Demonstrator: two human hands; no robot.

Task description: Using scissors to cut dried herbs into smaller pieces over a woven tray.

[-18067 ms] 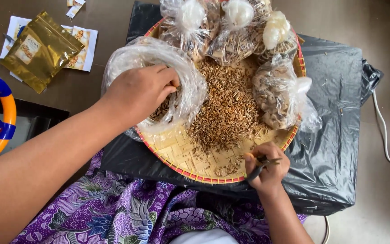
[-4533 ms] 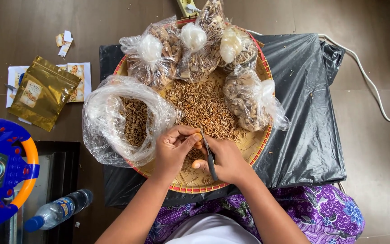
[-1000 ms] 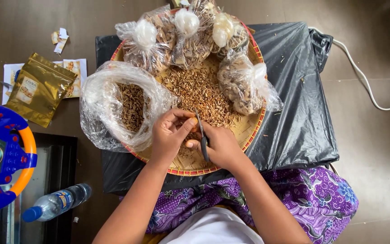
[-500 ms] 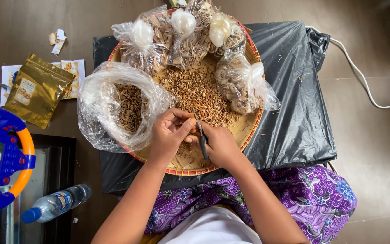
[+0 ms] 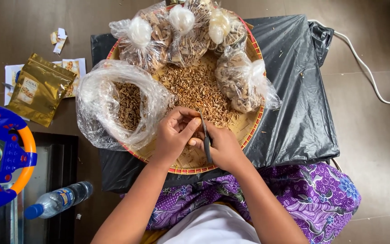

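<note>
A round woven tray (image 5: 249, 131) rests on a black plastic sheet (image 5: 299, 108) and carries a loose heap of brown dried pieces (image 5: 195, 88). My left hand (image 5: 174, 133) pinches a small brown piece over the tray's near part. My right hand (image 5: 224, 147) grips a thin dark blade (image 5: 205, 135), its tip touching the piece held by the left fingers. An open clear plastic bag (image 5: 113, 104) with dried pieces inside lies on the tray's left. Several tied clear bags (image 5: 181, 31) filled with the same stuff sit at the far rim.
A gold foil pouch (image 5: 39, 88) lies on papers at the left. A blue and orange toy steering wheel (image 5: 1, 156) and a plastic water bottle (image 5: 57, 201) sit lower left. A white cable (image 5: 362, 68) runs across the floor at right. Purple patterned cloth (image 5: 312, 194) covers my lap.
Long ago my left hand reached into the open bag; since then both hands have met over the tray's near part. In the last second they barely shifted, working the blade on a piece.
</note>
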